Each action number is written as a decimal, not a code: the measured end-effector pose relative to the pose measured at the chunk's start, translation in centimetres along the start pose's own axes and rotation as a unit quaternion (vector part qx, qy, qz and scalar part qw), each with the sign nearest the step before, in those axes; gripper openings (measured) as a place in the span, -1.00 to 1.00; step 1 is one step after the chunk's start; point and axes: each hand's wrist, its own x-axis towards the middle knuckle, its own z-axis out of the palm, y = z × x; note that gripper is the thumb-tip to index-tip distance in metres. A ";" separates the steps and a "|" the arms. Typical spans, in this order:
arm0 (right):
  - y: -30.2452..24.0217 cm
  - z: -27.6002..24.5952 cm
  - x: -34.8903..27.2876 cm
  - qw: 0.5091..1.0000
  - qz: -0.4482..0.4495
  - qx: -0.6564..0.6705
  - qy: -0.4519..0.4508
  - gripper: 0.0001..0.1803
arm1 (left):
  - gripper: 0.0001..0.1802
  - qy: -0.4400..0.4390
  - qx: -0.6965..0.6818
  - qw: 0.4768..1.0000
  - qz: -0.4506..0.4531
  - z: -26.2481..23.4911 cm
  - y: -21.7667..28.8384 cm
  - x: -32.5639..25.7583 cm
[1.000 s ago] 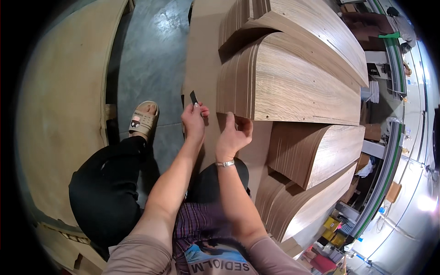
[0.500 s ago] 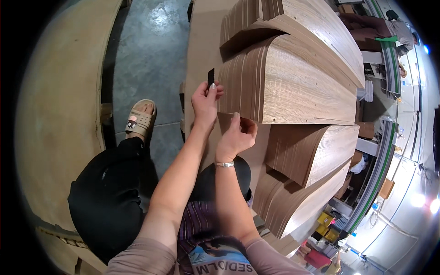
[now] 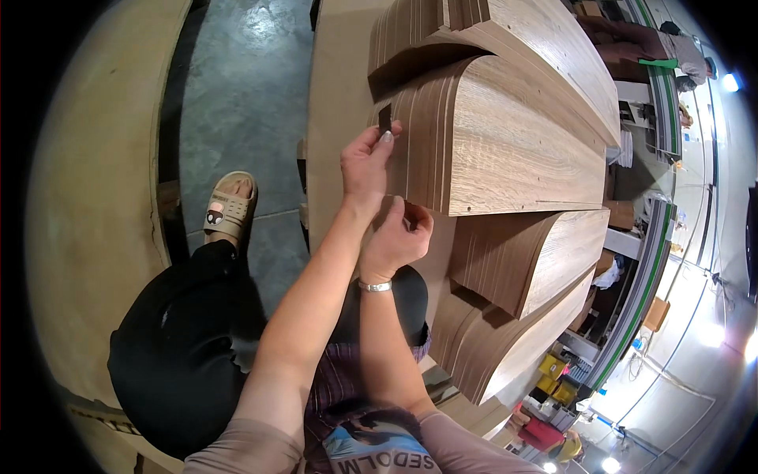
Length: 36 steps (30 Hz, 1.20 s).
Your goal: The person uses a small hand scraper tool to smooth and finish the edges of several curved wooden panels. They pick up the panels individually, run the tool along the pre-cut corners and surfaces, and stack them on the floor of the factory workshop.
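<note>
My left hand (image 3: 366,167) pinches a small dark flat strip (image 3: 384,118) between thumb and fingers. The strip points up beside the rounded left edges of a stack of wood-grain panels (image 3: 521,134), and my fingertips are close to those edges. Just below, my right hand (image 3: 401,241) is closed, its thumb up and fingers curled in. Its thumb tip is by the lower left corner of the same stack. Whatever the right fingers hold, if anything, is hidden. The panels stand on edge, with light oak-like faces, rounded corners and a few small holes.
More panel stacks lie above (image 3: 545,55) and below (image 3: 505,253), on a brown board surface (image 3: 339,71). A wooden sheet (image 3: 95,158) fills the left side, past a grey floor strip (image 3: 245,95). At far right are a machine rail (image 3: 643,268), yellow bins (image 3: 553,366) and another person (image 3: 687,59).
My left hand with the dark strip has moved slightly up and right, closer over the panel edges. The right hand stays by the stack's lower corner; the whole view has shifted a little left.
</note>
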 end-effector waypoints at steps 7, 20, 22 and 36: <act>0.2 0.1 0.4 1.000 -0.011 0.001 0.014 -0.74 | -0.80 0.009 0.083 0.996 0.035 0.6 0.4 -0.2; 1.4 0.4 0.9 0.997 -0.064 -0.007 0.040 -0.72 | -0.81 0.001 0.073 0.994 0.075 0.0 0.8 1.9; 1.3 0.4 0.8 0.996 -0.076 -0.014 0.038 -0.72 | -0.78 -0.003 0.056 0.995 0.084 0.1 0.8 2.1; 1.4 1.2 1.0 0.994 -0.090 -0.038 0.044 -0.72 | -0.81 -0.019 0.058 0.996 0.070 1.1 0.0 1.5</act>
